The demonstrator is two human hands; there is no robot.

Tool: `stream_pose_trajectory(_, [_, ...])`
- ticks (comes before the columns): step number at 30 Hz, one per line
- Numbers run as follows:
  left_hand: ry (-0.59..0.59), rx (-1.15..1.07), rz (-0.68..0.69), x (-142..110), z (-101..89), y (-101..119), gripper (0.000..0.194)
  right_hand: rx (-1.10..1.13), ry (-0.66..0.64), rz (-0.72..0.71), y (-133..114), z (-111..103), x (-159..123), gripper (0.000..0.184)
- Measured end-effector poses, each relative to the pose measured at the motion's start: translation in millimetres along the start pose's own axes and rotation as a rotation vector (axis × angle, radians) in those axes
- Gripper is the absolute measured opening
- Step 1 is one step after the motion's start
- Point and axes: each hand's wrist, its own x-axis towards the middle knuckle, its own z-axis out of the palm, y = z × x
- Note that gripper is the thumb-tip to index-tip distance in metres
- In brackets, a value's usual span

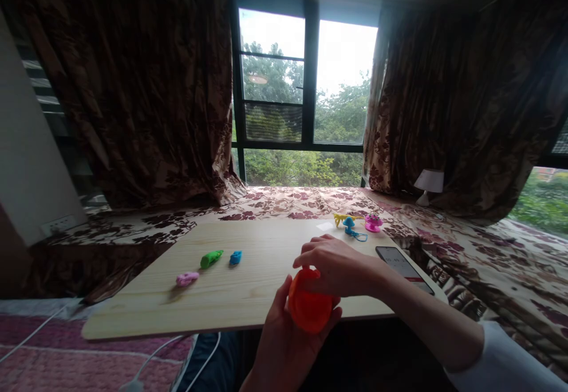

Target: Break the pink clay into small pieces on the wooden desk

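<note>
A round, shiny orange-red ball-like thing (pixel 309 312) is held over the near edge of the pale wooden table (pixel 153 312). My left hand (pixel 286 344) cups it from below, thumb on one side and fingers round the other. From above, my right hand (pixel 335 265) is closed against its top, with the fingers curled over. Those fingers partly cover the ball's upper part, so I cannot tell whether it has an opening there. On the table's left lie a green tube-shaped piece (pixel 212 259), a small blue piece (pixel 235 257) and a pink lump (pixel 187 279).
At the far right of the table stand a blue mushroom-shaped figure (pixel 349 224), a yellow piece (pixel 341 219) and a pink figure (pixel 373 222). A phone (pixel 403 268) lies by the right edge. Beyond is a flower-patterned ledge with a small lamp (pixel 429 181). White cables hang at lower left.
</note>
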Motion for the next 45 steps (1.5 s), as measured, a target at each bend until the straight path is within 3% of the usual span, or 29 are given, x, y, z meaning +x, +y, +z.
stream_pose_trajectory(5, [-0.053,-0.185,0.060,2.3,-0.7,-2.7,0.032,-0.076,0.072,0.008,-8.6,9.2,-3.2,0.014])
stream_pose_trajectory(11, [-0.082,-0.203,0.051,7.3,-8.5,-8.5,0.034,-0.119,0.062,0.014,-13.3,12.8,-6.9,0.012])
stream_pose_trajectory(17, [-0.066,-0.101,0.078,2.6,-3.4,-9.9,0.032,-0.088,0.090,-0.030,-10.3,13.6,-5.3,0.015])
stream_pose_trajectory(23, [0.086,0.235,-0.006,1.2,-3.3,-5.3,0.035,-0.047,0.000,-0.112,-7.7,4.2,-5.5,0.018])
stream_pose_trajectory(28, [0.097,0.035,0.107,4.4,-3.8,-3.5,0.022,0.005,0.072,0.025,1.2,5.1,-8.3,0.028])
stream_pose_trajectory(30, [0.064,-0.040,0.115,4.7,-2.8,-3.7,0.023,0.025,0.085,0.053,4.8,7.0,-9.1,0.024])
stream_pose_trajectory(34, [-0.006,-0.082,0.042,4.5,-2.6,-4.2,0.030,0.053,0.058,-0.031,5.5,11.4,-6.8,0.016])
stream_pose_trajectory(37, [-0.010,-0.142,0.068,5.8,-3.9,-5.2,0.029,0.003,0.066,-0.070,1.2,14.9,-3.6,0.014])
stream_pose_trajectory(40, [-0.007,-0.201,0.096,7.6,-4.0,-5.7,0.029,-0.071,0.080,-0.064,-2.4,16.9,-2.6,0.020])
stream_pose_trajectory(45, [0.015,-0.191,0.130,8.2,-2.8,-5.1,0.028,-0.058,0.118,-0.007,-4.5,17.9,-2.7,0.014])
